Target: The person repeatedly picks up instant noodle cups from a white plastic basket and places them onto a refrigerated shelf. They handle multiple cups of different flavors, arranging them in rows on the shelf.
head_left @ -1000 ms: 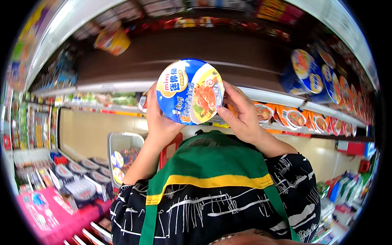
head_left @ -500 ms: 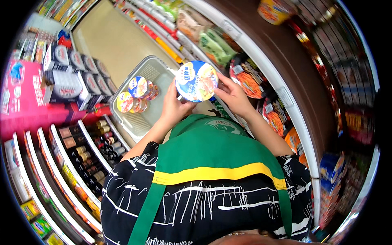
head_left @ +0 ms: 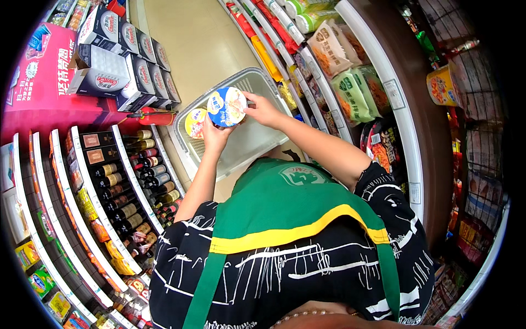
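Note:
Both my hands hold an instant noodle cup [head_left: 226, 107] with a round blue-and-white lid. My left hand [head_left: 215, 135] supports it from the near-left side, fingers wrapped round it. The fingers of my right hand [head_left: 264, 112] grip its right edge. The cup is over the left part of a pale grey plastic basket [head_left: 179, 137]. In the basket, a smaller cup with a yellow lid [head_left: 194, 122] shows just left of the held one. Other cups there are hidden behind my hands and the held cup.
Stacked dark-and-white cartons [head_left: 131, 71] and a red fire extinguisher [head_left: 155, 117] stand left of the basket. Wine bottles [head_left: 123, 211] line shelves at lower left. Bagged noodles [head_left: 356, 93] fill the shelf on the right, whose white edge [head_left: 378, 60] runs close to my right arm.
My hands have carried the noodle cup left and slightly down, over the basket. The view has shifted, and my right arm reaches further across.

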The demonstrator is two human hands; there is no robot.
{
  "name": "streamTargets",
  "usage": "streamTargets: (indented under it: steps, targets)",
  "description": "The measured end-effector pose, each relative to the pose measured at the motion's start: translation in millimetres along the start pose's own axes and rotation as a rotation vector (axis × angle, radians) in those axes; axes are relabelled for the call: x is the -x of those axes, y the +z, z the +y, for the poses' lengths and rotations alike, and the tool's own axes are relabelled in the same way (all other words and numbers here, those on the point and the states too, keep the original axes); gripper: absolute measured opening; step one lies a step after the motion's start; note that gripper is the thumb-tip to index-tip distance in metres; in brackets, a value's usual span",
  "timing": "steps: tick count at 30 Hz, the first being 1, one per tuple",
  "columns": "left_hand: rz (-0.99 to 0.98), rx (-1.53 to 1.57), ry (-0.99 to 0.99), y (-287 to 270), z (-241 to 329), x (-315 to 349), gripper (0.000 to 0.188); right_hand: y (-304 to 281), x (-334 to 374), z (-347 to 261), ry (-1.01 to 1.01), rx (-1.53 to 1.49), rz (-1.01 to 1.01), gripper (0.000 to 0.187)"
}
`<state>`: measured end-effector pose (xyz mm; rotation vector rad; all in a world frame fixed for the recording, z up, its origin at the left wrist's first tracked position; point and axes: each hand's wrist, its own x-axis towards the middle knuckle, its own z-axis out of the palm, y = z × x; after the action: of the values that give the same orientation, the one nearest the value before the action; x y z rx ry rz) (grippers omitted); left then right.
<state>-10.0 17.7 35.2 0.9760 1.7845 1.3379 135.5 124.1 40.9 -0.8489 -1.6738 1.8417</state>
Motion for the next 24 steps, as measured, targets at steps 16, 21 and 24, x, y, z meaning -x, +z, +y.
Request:
streamTargets:
  steps: [16, 21, 24]
  targets:
    - [-0.075, -0.113, -0.077, -42, -39, -7, 0.080, -15, -3, 7, 0.187, 0.364, 0.060, 0.057]
    - [-0.170, -0.129, -0.009, -52, -47, 7, 0.060, -55, 61, -8, 0.223, 0.236, 0.054, 0.039]
    - [-0.354, -0.154, -0.021, -16, -6, 16, 0.033, -71, 116, -19, 0.203, 0.132, 0.121, 0.036]
